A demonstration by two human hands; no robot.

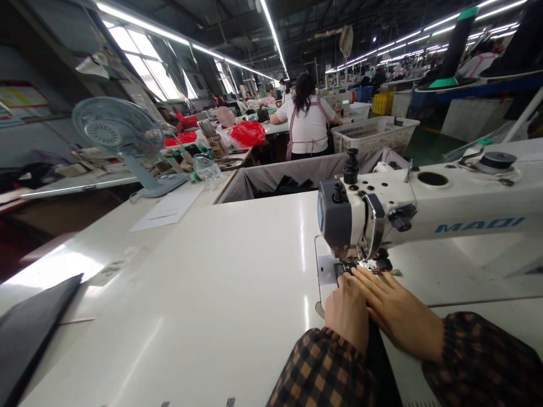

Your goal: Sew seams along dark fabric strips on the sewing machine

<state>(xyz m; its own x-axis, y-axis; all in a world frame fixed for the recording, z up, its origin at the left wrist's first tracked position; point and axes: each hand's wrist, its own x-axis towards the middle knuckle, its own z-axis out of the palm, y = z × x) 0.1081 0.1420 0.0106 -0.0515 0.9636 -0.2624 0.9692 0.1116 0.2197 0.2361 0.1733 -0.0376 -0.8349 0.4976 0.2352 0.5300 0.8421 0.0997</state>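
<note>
At the sewing machine [424,203], both hands are close together just in front of the needle area. A strip of black fabric [379,362] runs from the needle area back between my forearms. My left hand [348,311] is closed on the fabric, its fingers curled near the presser foot; the fingertips are partly hidden. Flat and with fingers stretched out, my right hand [399,311] lies over the fabric beside the left one, its fingertips close to the foot. The stitching point itself is mostly hidden behind the machine head and my fingers.
A white tabletop [237,271] spreads leftward, with a dark flat piece [34,333], a paper sheet [167,209] and a fan [119,135] on the left. Behind the table hangs a grey cloth bin [250,181] holding black pieces. A co-worker [308,118] sits ahead near a white basket [373,133].
</note>
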